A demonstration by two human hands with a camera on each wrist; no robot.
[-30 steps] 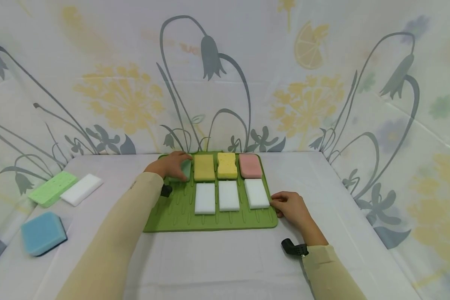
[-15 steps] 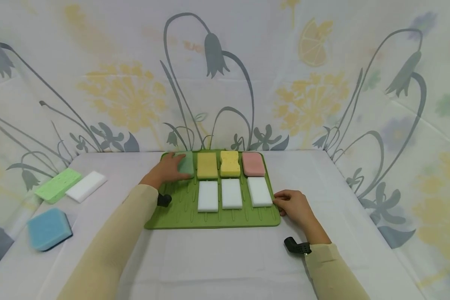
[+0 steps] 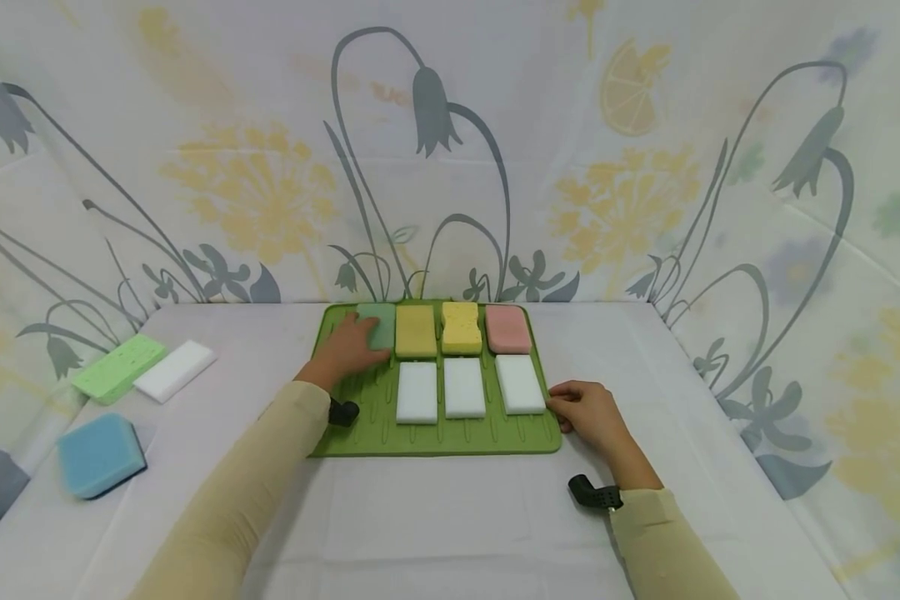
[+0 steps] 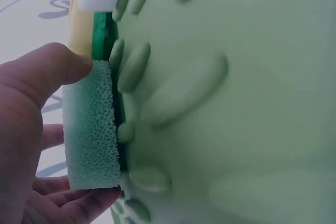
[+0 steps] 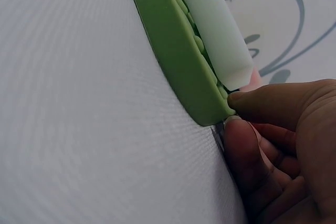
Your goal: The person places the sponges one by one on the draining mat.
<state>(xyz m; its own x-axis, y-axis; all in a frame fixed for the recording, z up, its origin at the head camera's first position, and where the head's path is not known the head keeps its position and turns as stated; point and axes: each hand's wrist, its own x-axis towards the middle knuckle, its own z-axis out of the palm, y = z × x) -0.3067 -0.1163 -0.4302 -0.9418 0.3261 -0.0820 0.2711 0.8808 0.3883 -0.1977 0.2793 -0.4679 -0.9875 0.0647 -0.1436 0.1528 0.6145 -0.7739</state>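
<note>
My left hand (image 3: 345,348) grips a pale green sponge (image 3: 381,327) at the back left of a green ridged mat (image 3: 435,442). In the left wrist view the thumb presses one end of this sponge and the fingertips the other. It sits right beside a dark yellow sponge (image 3: 416,332); then come a bright yellow sponge (image 3: 461,328) and a pink sponge (image 3: 507,330). In front lie three white sponges (image 3: 417,392), roughly in a row. My right hand (image 3: 587,417) pinches the mat's right edge, thumb on top, as the right wrist view shows.
Off the mat to the left lie a bright green sponge (image 3: 120,368), a white sponge (image 3: 175,371) and a blue sponge (image 3: 102,455) with a dark underside. A flower-patterned cloth (image 3: 450,167) rises behind the white tabletop (image 3: 435,533) and along its sides.
The pale green sponge has shifted right and a little back under my left hand, up to the dark yellow one. My right hand stays at the mat's edge.
</note>
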